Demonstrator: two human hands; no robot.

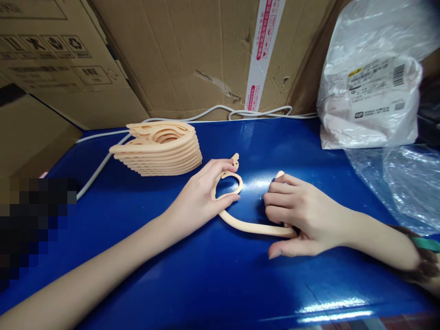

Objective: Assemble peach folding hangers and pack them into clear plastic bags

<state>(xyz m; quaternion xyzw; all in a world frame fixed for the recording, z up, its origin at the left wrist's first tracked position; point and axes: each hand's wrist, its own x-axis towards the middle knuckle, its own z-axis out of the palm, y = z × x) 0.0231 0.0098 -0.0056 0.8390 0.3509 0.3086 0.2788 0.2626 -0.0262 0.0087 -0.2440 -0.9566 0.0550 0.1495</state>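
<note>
A peach-coloured plastic piece that looks like a folding clothes hanger (252,228) lies on the blue table between my hands. It has a round loop near my left hand and a long curved arm reaching to my right hand. My left hand (208,185) is closed on the loop end, thumb along one side and fingers on the other. Over the arm's far end, my right hand (300,211) has its fingers curled, hiding part of the piece; a small pale tip shows beyond the knuckles. Left of them stands a stack of matching peach hangers (168,158).
Cardboard boxes (192,41) rise along the back edge of the blue table (192,275). A white cable (99,172) runs behind the stack. At the right stand a labelled white plastic bag (371,101) and a sheet of clear plastic film (405,183).
</note>
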